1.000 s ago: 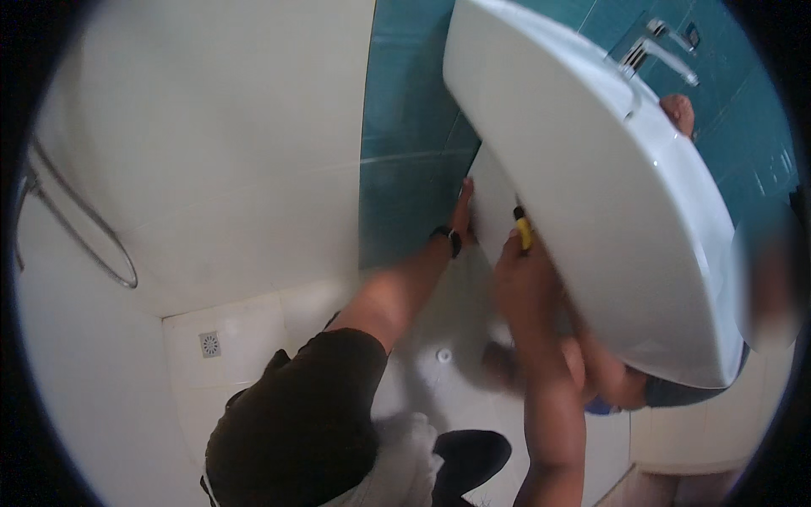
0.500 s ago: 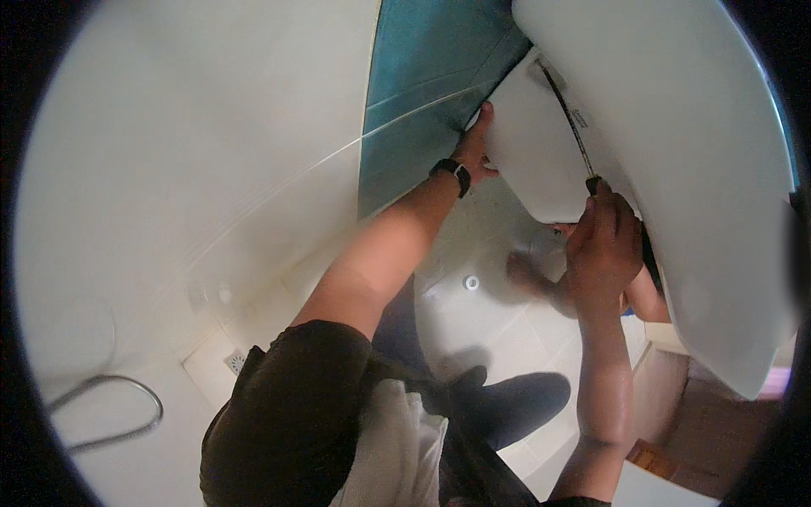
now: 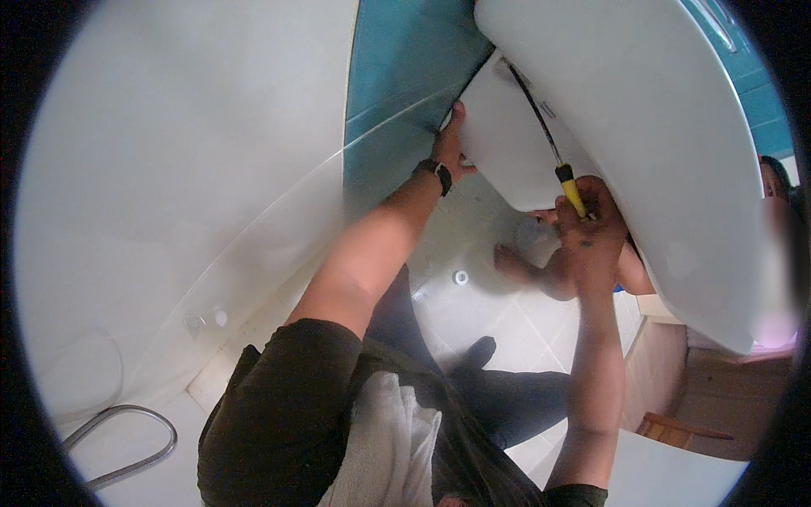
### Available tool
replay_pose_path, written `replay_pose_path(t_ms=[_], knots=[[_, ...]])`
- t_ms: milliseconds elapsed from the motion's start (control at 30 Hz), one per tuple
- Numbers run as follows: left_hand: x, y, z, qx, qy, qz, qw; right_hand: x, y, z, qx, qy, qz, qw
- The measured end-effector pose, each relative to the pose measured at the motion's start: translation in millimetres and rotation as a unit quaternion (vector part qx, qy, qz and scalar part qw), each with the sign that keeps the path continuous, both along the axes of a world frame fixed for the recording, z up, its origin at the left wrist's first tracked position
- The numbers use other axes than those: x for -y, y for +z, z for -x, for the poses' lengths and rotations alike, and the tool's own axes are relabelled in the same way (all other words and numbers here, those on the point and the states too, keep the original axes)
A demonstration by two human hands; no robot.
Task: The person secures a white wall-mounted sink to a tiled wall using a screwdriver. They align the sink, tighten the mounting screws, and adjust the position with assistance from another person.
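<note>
My right hand (image 3: 598, 226) holds the yellow and black handle of a screwdriver (image 3: 569, 188), fingers curled round its lower end. The screwdriver's long dark shaft slants up to the left, its tip at a recess where a white ceramic pedestal (image 3: 515, 144) meets the underside of a large white washbasin (image 3: 642, 127). My left hand (image 3: 452, 145), with a dark watch on the wrist, grips the pedestal's left edge, thumb apart from the fingers. Another person's fingers (image 3: 543, 216) touch the pedestal's lower edge, mostly hidden behind my right hand.
Teal tiles (image 3: 397, 76) cover the wall beside the pedestal. A small white ring (image 3: 460, 277) lies on the pale tiled floor. Another person's foot (image 3: 514, 262) is under the basin. A metal shower hose (image 3: 139, 410) curves at lower left; a wooden stool (image 3: 672, 429) stands at lower right.
My right hand has shifted its hold lower on the screwdriver, so the yellow handle now shows. The view has moved slightly; my left hand stays at the pedestal's edge. Another person appears at the right edge.
</note>
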State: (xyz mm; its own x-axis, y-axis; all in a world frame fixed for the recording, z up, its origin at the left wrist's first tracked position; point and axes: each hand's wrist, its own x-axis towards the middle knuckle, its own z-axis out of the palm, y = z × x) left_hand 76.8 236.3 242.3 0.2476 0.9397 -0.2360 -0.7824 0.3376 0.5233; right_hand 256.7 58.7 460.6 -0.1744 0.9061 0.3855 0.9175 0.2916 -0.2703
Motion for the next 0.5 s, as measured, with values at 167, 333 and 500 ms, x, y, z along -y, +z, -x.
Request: replay_pose_path(t_ms=[167,333,500], knots=[[2,5,-3,-0.016,0.022,0.046,0.999,3,-3,8,0.235,0.049,-0.287,0.927],[15,23,-6,-0.037,0.031,0.055,0.997,3,6,12,-0.012,-0.023,-0.094,0.995],[18,30,-6,-0.028,0.060,0.062,0.996,-1,17,11,-0.445,-0.092,0.199,0.868]])
